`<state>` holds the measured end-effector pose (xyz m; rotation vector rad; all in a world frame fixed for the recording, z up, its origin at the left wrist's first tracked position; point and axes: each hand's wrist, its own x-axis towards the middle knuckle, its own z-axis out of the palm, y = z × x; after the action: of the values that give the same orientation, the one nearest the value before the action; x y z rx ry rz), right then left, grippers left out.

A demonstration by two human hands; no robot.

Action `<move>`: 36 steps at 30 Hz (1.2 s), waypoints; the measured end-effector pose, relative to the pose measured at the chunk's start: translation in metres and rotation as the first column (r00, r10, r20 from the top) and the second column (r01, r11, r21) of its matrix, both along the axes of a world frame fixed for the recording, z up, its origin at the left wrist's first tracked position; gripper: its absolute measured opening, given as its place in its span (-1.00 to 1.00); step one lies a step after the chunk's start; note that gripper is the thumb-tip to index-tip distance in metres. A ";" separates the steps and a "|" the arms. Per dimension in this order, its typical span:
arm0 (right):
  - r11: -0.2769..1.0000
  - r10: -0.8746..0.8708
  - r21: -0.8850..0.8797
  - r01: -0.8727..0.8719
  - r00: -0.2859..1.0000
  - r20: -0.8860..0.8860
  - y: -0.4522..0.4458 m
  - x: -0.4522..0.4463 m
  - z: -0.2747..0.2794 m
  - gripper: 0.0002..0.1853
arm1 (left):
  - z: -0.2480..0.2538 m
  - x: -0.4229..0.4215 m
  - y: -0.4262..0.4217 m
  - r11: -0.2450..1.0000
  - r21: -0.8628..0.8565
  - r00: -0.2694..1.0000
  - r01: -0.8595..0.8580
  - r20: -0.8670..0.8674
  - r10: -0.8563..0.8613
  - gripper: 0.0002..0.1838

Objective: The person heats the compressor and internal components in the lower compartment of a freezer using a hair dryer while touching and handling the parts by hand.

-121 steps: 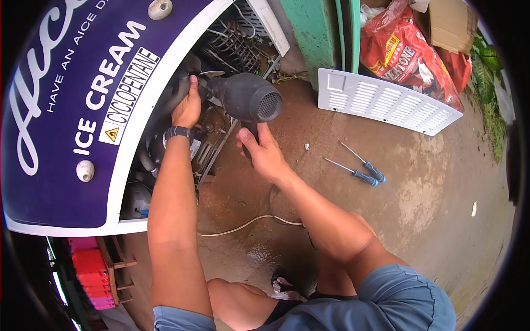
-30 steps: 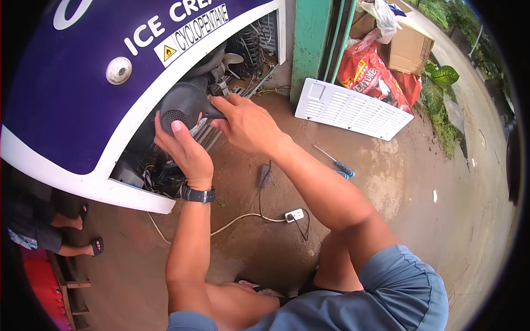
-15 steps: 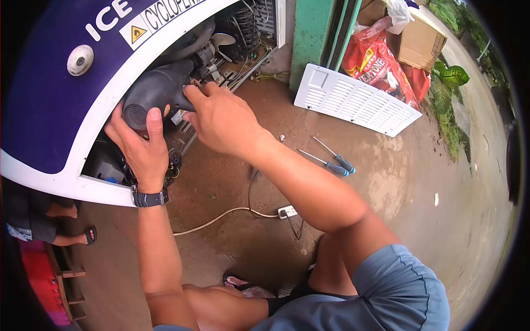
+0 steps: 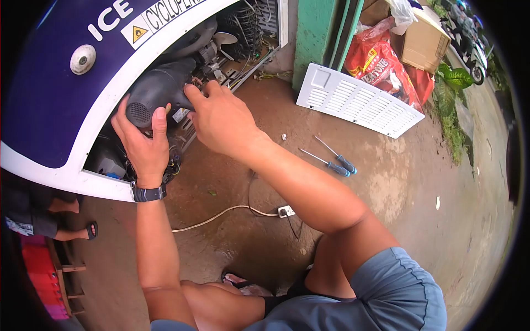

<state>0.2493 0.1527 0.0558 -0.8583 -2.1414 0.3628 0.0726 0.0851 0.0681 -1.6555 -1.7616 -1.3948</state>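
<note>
A black hair dryer [image 4: 160, 85] with a round grille at its rear points into the open compartment of a blue and white freezer [image 4: 44, 105]. My right hand [image 4: 223, 118] is closed around its handle. Against the dryer's rear end rests my left hand [image 4: 144, 146], its fingers partly hidden behind the body and its thumb raised. Beyond the dryer's nozzle are a small fan [image 4: 225, 39] and dark coils [image 4: 243, 22]. Loose wires [image 4: 174, 165] and a dark rounded part lie lower in the compartment, beneath my left hand.
Two blue-handled screwdrivers [image 4: 339, 165] lie on wet concrete. A power strip [image 4: 286, 211] with a pale cord is nearby. A white vented panel [image 4: 359, 102] leans beside a green post [image 4: 317, 38], near a red bag [image 4: 381, 66]. Another person's foot [image 4: 83, 231] shows at left.
Both hands and the hair dryer keep almost the same pose. The view has shifted slightly, and a motorbike now shows on the road at the upper right.
</note>
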 end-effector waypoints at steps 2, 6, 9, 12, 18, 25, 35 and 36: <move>1.000 0.009 -0.009 -0.009 1.000 0.008 0.001 0.002 0.004 -0.53 | 0.003 -0.005 -0.002 0.999 0.021 0.984 -0.032 -0.176 0.035 -0.27; 0.999 0.044 -0.019 -0.043 0.999 0.030 0.007 0.006 0.005 -0.57 | 0.007 -0.026 -0.004 0.957 0.145 0.866 0.252 0.408 -0.290 -0.53; 0.996 0.084 -0.047 -0.081 0.995 0.047 0.009 0.009 0.010 -0.59 | 0.007 -0.041 -0.010 0.992 -0.108 0.890 -0.058 0.445 0.100 -0.66; 0.994 0.067 -0.096 -0.059 0.995 0.077 0.010 0.009 0.012 -0.59 | 0.012 -0.039 -0.017 0.966 -0.223 0.914 -0.134 0.348 0.207 -0.74; 0.990 0.090 -0.116 -0.079 0.992 0.093 0.011 0.009 0.016 -0.53 | 0.015 -0.056 -0.021 0.864 -0.496 0.937 -0.088 0.253 0.241 -0.68; 0.990 0.094 -0.118 -0.081 0.989 0.112 0.011 0.007 0.016 -0.48 | -0.021 -0.053 0.015 0.938 -0.043 0.601 0.345 0.778 -0.185 -0.58; 0.994 0.078 -0.091 -0.068 0.990 0.116 0.013 0.006 0.015 -0.47 | -0.015 -0.050 0.023 0.895 0.151 0.219 0.421 0.940 -0.261 -0.53; 0.993 0.081 -0.091 -0.070 0.989 0.120 0.012 0.007 0.015 -0.47 | -0.011 -0.046 0.019 0.884 0.163 0.215 0.438 0.936 -0.279 -0.47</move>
<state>0.2562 0.1652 0.0710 -0.8697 -2.2916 0.4542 0.0266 0.1042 0.0567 -1.3655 -2.0471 -3.0528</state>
